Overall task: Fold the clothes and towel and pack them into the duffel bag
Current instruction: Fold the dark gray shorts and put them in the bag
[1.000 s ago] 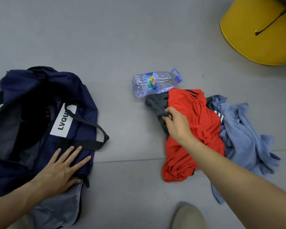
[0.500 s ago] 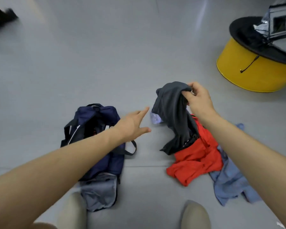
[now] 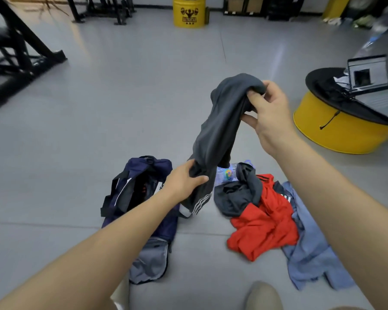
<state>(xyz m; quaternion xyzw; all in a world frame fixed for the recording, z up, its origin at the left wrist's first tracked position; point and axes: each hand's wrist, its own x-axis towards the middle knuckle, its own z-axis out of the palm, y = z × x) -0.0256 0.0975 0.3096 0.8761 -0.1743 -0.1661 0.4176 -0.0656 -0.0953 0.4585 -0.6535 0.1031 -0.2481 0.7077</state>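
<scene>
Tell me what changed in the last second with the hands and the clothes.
The right hand lifted the dark grey garment high off the floor, gripping its top. The left hand left the duffel bag, where it lay flat, and now grips the garment's lower part. The bag, red garment and blue cloth stay put.

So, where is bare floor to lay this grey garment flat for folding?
Widest: the floor beyond the duffel bag, between the black frame and the yellow table. Also left of the bag. The strip between bag and red garment is narrow. Crowded: the clothes pile with the bottle.
</scene>
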